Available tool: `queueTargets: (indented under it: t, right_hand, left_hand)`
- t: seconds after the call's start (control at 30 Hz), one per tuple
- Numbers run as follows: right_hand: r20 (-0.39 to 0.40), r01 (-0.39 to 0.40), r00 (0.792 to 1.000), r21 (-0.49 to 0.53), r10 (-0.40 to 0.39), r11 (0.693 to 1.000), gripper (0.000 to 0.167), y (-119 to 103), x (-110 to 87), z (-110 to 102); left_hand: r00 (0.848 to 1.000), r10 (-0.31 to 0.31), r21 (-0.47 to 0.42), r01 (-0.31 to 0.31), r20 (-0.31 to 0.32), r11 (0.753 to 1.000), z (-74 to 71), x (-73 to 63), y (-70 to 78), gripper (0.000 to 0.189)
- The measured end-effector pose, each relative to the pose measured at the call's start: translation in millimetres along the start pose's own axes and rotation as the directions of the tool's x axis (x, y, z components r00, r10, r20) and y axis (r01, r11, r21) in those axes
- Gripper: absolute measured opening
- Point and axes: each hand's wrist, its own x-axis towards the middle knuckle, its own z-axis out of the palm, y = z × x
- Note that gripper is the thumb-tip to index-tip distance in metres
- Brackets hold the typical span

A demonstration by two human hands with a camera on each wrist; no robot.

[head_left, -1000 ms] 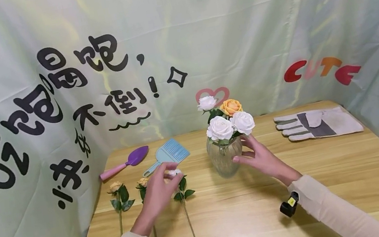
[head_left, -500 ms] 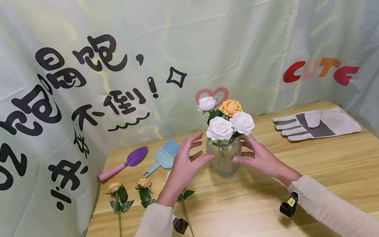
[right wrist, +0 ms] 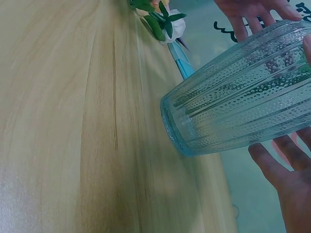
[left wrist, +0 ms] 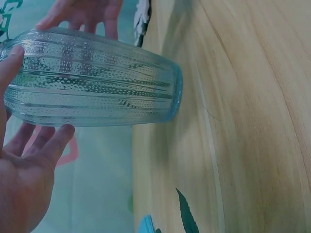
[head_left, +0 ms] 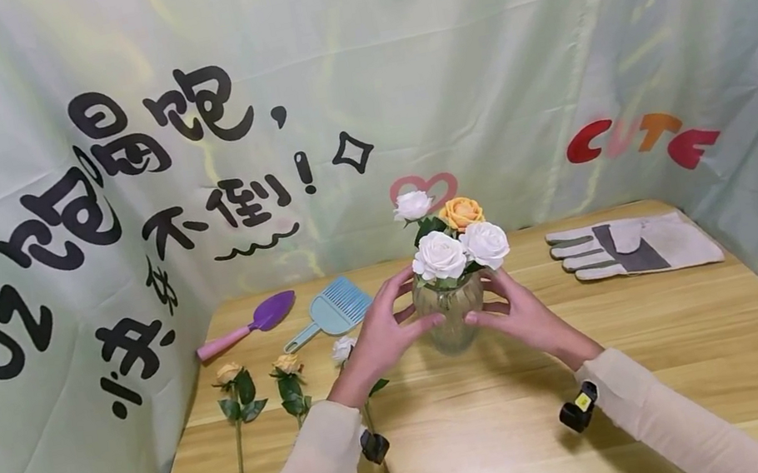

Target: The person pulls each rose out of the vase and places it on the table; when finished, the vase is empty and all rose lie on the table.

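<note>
A clear ribbed glass vase (head_left: pixel 455 336) stands upright on the wooden table, holding three white roses (head_left: pixel 439 255) and an orange rose (head_left: pixel 462 212). My left hand (head_left: pixel 389 326) is round its left side, thumb at the front and fingers behind. From the right, my right hand (head_left: pixel 524 314) holds the same vase with thumb and fingers curled about it. Both wrist views show the dimpled glass (left wrist: pixel 107 80) between the two hands, its base at the tabletop. The stems inside look blurred through the glass.
Two yellow roses (head_left: pixel 287 365) and a white rose (head_left: pixel 343 348) lie on the table's left side, partly under my left arm. Behind them are a purple trowel (head_left: pixel 274 312) with a pink handle and a blue dustpan-like scoop (head_left: pixel 338 308). Work gloves (head_left: pixel 632 247) lie at right.
My left hand has moved from above the white rose on the table rightward to the vase and now holds its left side. My right hand has stayed on the vase.
</note>
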Motion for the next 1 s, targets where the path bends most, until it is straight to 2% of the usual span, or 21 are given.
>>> queueTargets:
  t: [0.23,0.6,0.8,1.0]
  right_hand:
    - [0.011,0.006,1.0,0.01,-0.006,1.0,0.099,-2,1.1,6]
    - [0.05,0.031,0.998,0.025,-0.032,0.999,0.099,-6,-0.7,22]
    - [0.069,0.037,0.997,0.036,-0.039,0.999,0.1,-10,-4.1,32]
    - [0.092,0.029,0.995,0.055,-0.034,0.998,0.1,-12,-6.1,41]
  left_hand:
    - [1.0,-0.008,0.022,0.008,-0.019,1.0,-4.2,-7.8,-0.6,0.084]
    - [0.998,-0.016,0.047,0.019,-0.056,0.999,-14.9,-31.2,0.1,0.082]
    - [0.999,0.005,0.046,-0.002,-0.054,0.999,-21.4,-44.3,-0.3,0.082]
    - [0.998,-0.003,0.053,0.006,-0.058,0.999,-27.6,-56.2,1.3,0.082]
